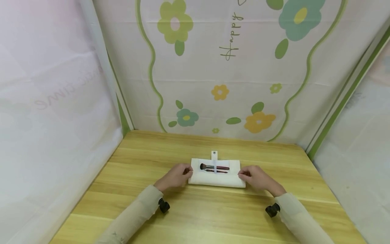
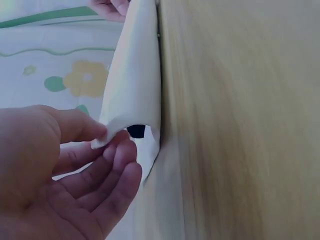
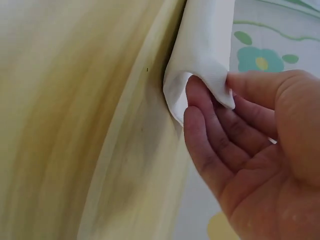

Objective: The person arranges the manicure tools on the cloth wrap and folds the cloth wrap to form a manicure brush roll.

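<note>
A white makeup brush roll (image 1: 217, 180) lies on the wooden table, its near edge curled over toward the far side. Inside it, a large makeup brush (image 1: 221, 167) with a dark red handle and a thinner brush (image 1: 220, 171) sit under a pale band. At the roll's left end, my left hand (image 1: 177, 175) pinches the folded flap between thumb and fingers. My right hand (image 1: 256, 177) pinches the same flap at the right end. Through the open end of the fold, the left wrist view shows something black (image 2: 136, 131), too little visible to name.
A strap tab with a metal snap (image 1: 214, 155) sticks out from the roll's far edge. Behind the wooden table (image 1: 219, 217) hangs a flower-printed cloth (image 1: 195, 74), with pale cloth on both sides. Dark wrist devices (image 1: 164, 205) are on both sleeves.
</note>
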The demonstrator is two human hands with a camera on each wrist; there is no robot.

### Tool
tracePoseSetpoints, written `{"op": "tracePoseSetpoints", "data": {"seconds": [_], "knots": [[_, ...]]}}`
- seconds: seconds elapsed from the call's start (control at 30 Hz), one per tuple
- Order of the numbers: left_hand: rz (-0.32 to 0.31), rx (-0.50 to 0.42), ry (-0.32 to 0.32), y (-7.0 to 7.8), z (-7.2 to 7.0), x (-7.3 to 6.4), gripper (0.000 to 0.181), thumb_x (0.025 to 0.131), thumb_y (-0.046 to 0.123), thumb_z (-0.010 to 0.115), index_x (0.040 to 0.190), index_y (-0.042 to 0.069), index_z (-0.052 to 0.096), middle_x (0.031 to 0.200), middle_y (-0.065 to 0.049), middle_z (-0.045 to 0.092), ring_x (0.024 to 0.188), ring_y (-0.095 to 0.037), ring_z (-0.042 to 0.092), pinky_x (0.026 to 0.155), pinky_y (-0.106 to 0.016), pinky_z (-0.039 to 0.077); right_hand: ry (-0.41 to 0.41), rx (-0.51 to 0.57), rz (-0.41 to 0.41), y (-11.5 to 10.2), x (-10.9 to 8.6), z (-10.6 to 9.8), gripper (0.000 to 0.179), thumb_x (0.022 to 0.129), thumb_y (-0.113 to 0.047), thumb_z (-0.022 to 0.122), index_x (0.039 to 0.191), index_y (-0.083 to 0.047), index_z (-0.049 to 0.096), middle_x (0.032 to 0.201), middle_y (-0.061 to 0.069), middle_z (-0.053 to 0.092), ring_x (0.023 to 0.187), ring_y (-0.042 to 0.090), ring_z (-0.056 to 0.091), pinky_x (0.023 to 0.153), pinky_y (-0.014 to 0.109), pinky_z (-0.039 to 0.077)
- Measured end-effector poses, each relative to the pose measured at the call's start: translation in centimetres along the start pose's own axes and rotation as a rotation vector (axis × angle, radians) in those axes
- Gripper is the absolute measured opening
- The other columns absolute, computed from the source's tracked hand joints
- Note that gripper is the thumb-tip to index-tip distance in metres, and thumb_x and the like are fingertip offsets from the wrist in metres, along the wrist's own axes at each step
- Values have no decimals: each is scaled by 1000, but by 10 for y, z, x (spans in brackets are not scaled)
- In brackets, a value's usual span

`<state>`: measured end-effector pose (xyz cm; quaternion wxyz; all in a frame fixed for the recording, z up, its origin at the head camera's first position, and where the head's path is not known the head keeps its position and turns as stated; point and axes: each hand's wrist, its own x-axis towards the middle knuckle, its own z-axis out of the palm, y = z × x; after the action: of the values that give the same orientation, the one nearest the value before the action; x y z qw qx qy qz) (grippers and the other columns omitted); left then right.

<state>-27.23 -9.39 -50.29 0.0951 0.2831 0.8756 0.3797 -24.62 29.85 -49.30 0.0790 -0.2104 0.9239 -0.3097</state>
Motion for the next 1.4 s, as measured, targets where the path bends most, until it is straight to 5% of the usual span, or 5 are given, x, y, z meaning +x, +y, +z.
{"op": "tracePoseSetpoints", "data": {"seconds": [0.1,0.43,0.63,1.03,1.4], "knots": [[63,132,34,1,3,3,15,106,10,58,107,5,71,93,-1,66,79,-11,57,70,-26,52,-17,43,63,4,7,1,16,105,-21,64,103,-12,77,88,-3,71,71,10,56,63,26,49],[588,657,72,23,18,5,28,93,10,76,119,9,69,116,-3,67,103,-16,63,89,-25,56,-76,181,251,2,19,-2,23,104,-14,63,89,-5,78,72,2,63,62,13,49,57,26,42],[539,706,-2,24,26,4,24,92,5,76,116,10,70,114,-2,66,100,-17,60,89,-24,54,-64,-6,167,-13,23,-7,18,102,-12,65,88,-7,77,72,1,65,61,12,50,58,28,42],[509,681,-22,20,25,7,26,94,6,76,118,11,69,118,-3,66,104,-18,62,94,-26,55,79,-700,-391,-43,-7,11,27,93,-26,81,106,-5,70,102,9,71,85,20,67,72,32,60],[386,618,-80,20,24,13,29,94,9,77,122,13,70,122,-3,66,110,-17,63,97,-29,56,119,-728,-405,-18,-4,23,26,87,-21,84,104,-7,70,100,6,69,85,17,65,71,32,59]]}}
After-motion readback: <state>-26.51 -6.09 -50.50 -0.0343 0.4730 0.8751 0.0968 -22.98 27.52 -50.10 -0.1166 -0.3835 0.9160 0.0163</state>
